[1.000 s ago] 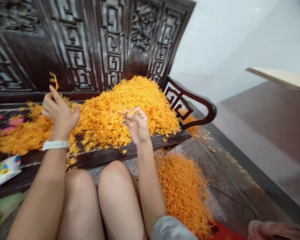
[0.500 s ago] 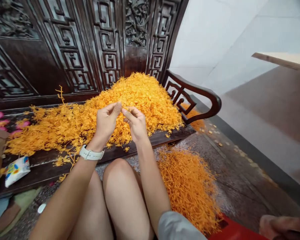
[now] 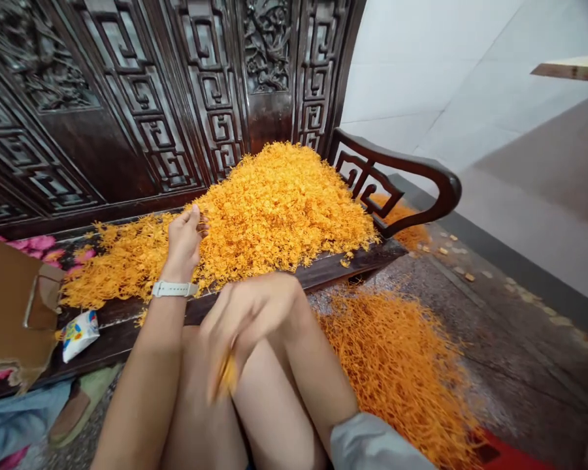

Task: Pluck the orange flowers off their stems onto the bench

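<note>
A large pile of yellow-orange flower pieces [image 3: 294, 202] covers the seat of a dark carved wooden bench [image 3: 323, 271]. My left hand [image 3: 185, 238], with a pale watch band at the wrist, is over the pile's left part, its fingers curled together; whatever they hold is hidden. Above my knees, my right hand [image 3: 252, 313] points downward, blurred by motion, its fingers closed around a small yellow-orange piece [image 3: 228, 372]. On the floor to the right lies a heap of thin orange strands [image 3: 392, 359].
At the left are a cardboard box [image 3: 14, 300], a white packet [image 3: 80, 334] and pink flowers [image 3: 42, 243]. Another person's shoe [image 3: 81, 405] shows below. The bench's curved armrest [image 3: 421, 163] stands at the right, and something red [image 3: 509, 450] lies at the lower right.
My hands, close together over the pile before, have parted. The left one has shifted left, and the right one has dropped to above my knees. The view has turned slightly left.
</note>
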Demonstrator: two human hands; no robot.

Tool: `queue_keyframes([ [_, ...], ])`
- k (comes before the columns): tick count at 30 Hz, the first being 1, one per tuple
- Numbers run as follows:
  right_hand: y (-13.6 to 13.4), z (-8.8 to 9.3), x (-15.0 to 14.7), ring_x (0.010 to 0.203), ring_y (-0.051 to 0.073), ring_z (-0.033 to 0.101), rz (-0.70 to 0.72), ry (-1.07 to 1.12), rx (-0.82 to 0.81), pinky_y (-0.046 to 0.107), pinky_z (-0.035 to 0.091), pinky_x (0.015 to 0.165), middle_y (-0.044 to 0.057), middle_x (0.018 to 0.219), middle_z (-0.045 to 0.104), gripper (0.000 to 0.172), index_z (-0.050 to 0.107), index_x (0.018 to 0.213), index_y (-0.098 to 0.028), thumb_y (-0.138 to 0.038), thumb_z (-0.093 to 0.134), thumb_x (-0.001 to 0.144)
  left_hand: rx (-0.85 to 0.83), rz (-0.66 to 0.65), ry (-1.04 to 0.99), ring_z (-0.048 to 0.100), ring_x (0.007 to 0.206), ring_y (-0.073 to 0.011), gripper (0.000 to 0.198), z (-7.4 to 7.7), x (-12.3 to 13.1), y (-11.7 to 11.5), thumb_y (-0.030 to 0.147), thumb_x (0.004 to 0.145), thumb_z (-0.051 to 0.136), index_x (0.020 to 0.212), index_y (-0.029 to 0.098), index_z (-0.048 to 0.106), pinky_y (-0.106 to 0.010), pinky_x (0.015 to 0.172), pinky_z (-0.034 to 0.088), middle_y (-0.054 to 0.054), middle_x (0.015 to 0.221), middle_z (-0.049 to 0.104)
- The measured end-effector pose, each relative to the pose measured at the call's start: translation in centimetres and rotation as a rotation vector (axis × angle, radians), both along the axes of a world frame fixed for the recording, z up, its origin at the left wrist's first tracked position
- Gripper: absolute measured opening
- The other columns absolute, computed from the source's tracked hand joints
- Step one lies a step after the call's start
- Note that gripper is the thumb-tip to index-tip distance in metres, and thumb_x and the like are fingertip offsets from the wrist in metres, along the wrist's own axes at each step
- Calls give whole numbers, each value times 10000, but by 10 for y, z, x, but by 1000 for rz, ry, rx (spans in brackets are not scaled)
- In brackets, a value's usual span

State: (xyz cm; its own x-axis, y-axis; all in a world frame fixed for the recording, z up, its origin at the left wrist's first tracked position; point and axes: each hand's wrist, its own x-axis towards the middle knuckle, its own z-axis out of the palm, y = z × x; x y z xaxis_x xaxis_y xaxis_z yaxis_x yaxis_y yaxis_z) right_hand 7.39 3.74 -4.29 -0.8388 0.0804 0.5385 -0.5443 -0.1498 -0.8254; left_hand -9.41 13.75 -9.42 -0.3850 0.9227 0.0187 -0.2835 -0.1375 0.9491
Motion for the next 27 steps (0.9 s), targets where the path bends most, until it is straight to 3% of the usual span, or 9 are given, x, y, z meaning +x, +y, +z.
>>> queue_keyframes([
  [1, 7, -4, 6, 689, 187, 705, -200, 4, -103, 271, 576, 664, 48, 784, 760, 345, 826, 945, -205, -533, 847, 839, 29, -8, -8, 560, 593, -75, 310, 3, 0, -4, 408, 889, 831, 773, 180, 657, -179, 544, 422, 1, 737, 627],
  [4, 32, -16, 23, 638, 147, 533, -686, 30, -372, 252, 467, 534, 10, 812, 689, 541, 726, 1199, -267, -718, 621, 921, 76, -14, -4, 573, 628, -72, 224, 10, 5, -13, 356, 860, 852, 831, 181, 715, -171, 568, 427, -8, 781, 661],
  [6, 44, -23, 26, 655, 143, 500, -878, 16, -472, 258, 432, 529, 17, 878, 662, 544, 650, 1294, -282, -699, 548, 960, 80, -32, -22, 570, 629, -71, 202, 13, 8, -17, 340, 847, 860, 847, 184, 732, -173, 568, 428, -14, 802, 684],
  [9, 50, -33, 19, 631, 127, 487, -975, -77, -428, 265, 393, 526, 2, 857, 616, 466, 606, 1274, -272, -597, 663, 946, 128, -136, -71, 572, 633, -75, 232, 16, 11, -19, 346, 806, 898, 841, 182, 738, -183, 584, 452, -16, 797, 692],
  [13, 56, -49, 3, 723, 135, 547, -1325, -184, -297, 269, 424, 557, 24, 996, 625, 529, 555, 1237, -275, -580, 795, 877, 165, -355, -69, 602, 656, -88, 327, 16, 13, -23, 346, 696, 985, 865, 174, 764, -204, 641, 503, -9, 754, 689],
  [16, 62, -59, 0, 784, 148, 559, -1404, -203, -177, 285, 454, 612, 30, 1025, 624, 535, 556, 1190, -272, -613, 807, 863, 160, -504, 6, 632, 682, -106, 408, 14, 16, -25, 335, 635, 1020, 924, 165, 789, -223, 666, 513, -21, 761, 710],
  [21, 69, -64, 6, 659, 142, 483, -1443, -220, -76, 306, 404, 609, -22, 737, 546, 447, 542, 891, -247, -655, 724, 914, 169, -586, 205, 578, 627, -101, 395, 13, 13, -23, 396, 707, 976, 968, 164, 792, -233, 622, 467, -11, 711, 677],
  [27, 73, -75, -1, 654, 146, 502, -1642, -142, -122, 307, 416, 635, -19, 720, 562, 280, 574, 862, -233, -474, 683, 950, 158, -687, 495, 515, 574, -113, 335, 17, 9, -19, 377, 710, 937, 901, 160, 767, -261, 585, 412, 10, 624, 606],
])
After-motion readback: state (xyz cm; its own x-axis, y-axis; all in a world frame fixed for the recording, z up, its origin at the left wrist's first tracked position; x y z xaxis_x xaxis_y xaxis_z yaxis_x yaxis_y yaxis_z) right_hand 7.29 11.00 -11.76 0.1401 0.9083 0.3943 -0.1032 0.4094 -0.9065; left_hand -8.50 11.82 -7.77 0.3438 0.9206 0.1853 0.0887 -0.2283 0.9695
